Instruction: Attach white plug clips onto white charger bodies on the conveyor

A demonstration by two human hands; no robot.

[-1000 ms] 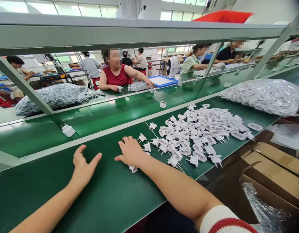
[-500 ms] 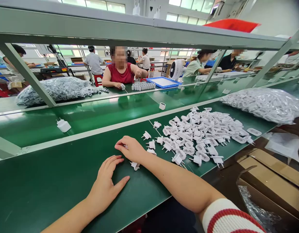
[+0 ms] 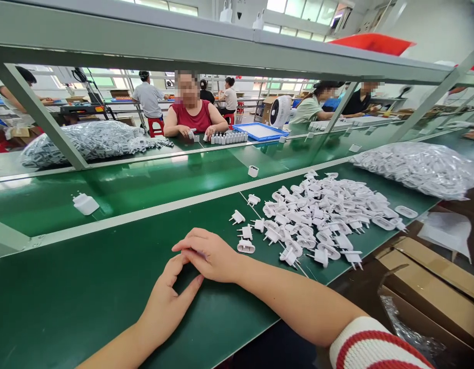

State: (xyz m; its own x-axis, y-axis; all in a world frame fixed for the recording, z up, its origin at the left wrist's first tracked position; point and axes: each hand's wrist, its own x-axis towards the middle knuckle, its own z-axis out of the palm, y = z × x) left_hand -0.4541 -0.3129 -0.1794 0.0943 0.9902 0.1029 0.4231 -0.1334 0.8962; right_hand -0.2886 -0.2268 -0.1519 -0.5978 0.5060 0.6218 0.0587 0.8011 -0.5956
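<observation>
Over the green work surface [image 3: 106, 287], my left hand [image 3: 170, 292] is curved, its thumb and fingers apart with nothing visible between them. Its fingertips meet my right hand [image 3: 210, 256], whose fingers are bent together; whatever they hold, if anything, is hidden. The small white part that lay by my right hand is out of sight. To the right spreads a heap of white plug parts [image 3: 317, 210] with metal pins. One loose white part [image 3: 245, 246] lies nearest my right wrist.
Beyond a pale rail [image 3: 144, 210], a green belt carries a white adapter [image 3: 85, 204] and a white shell [image 3: 253, 171]. A clear bag of parts [image 3: 421, 166] lies right; cardboard boxes [image 3: 433, 287] stand below. A person in red [image 3: 194, 120] sits opposite.
My right hand has moved down and left, meeting my left fingertips. The small white part beside it has gone from view. The adapter on the belt has shifted left.
</observation>
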